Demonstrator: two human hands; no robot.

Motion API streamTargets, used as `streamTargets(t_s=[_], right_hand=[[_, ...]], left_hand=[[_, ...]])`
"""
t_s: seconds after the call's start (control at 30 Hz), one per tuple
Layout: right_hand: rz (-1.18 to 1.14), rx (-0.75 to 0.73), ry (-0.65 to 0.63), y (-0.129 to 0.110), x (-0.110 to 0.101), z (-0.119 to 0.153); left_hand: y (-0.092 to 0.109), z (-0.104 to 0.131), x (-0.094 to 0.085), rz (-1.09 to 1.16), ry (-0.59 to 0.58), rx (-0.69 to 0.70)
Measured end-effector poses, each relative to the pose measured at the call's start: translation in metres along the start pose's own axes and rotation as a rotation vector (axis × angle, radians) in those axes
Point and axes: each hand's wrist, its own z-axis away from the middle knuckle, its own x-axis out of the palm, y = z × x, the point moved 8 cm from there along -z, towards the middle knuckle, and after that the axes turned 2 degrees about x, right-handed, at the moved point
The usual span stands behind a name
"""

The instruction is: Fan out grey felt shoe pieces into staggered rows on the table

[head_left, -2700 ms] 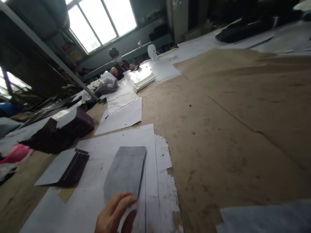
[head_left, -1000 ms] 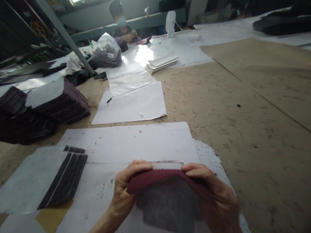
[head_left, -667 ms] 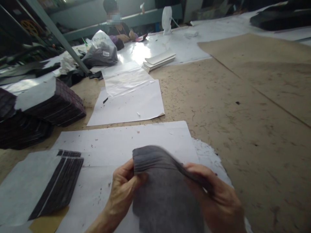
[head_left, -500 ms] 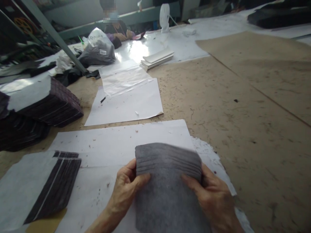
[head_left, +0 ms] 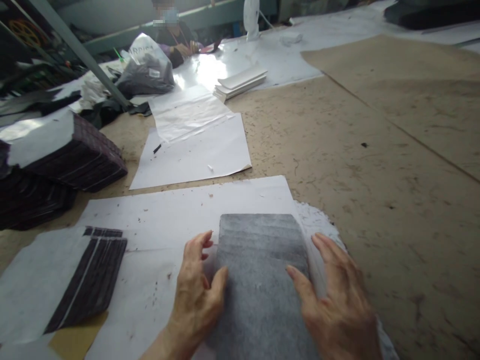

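A stack of grey sheets (head_left: 262, 295) lies on white paper (head_left: 180, 210) at the lower middle, its far edge fairly even. At its left side is my left hand (head_left: 198, 287), fingers apart and thumb by the stack's edge. My right hand (head_left: 335, 295) is on the other side, with its thumb over the sheets' right edge and its fingers spread outside. Neither hand grips the stack.
Bundled dark stacks (head_left: 86, 150) stand at the left, with a pale-topped stack (head_left: 90, 280) nearer. Beyond lie a white sheet (head_left: 195, 155), white strips (head_left: 242, 82) and a plastic bag (head_left: 146, 70). A person (head_left: 176, 37) sits across the brown-covered table (head_left: 337, 150).
Both hands have let go of the grey stack and opened. The stack, bent and ridged before, now lies flatter. The view has tilted down slightly.
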Motion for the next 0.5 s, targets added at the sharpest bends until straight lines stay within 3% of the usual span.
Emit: streamTargets(t_s=[0.07,0.2,0.3,0.5], right_hand=[[0.094,-0.197,-0.026,-0.018,-0.004,0.012],[0.123,-0.57,-0.194,-0.039,0.01,0.052],[0.159,-0.618,-0.229,-0.034,0.02,0.07],[0.175,-0.521,-0.163,-0.027,0.022,0.089]], left_hand=[[0.017,0.018,-0.004,-0.259,0.041,0.246],[0.028,0.063,0.02,-0.601,-0.129,0.695],[0.014,0.074,0.025,-0.693,-0.161,0.747],[0.003,0.086,0.03,-0.798,-0.199,0.857]])
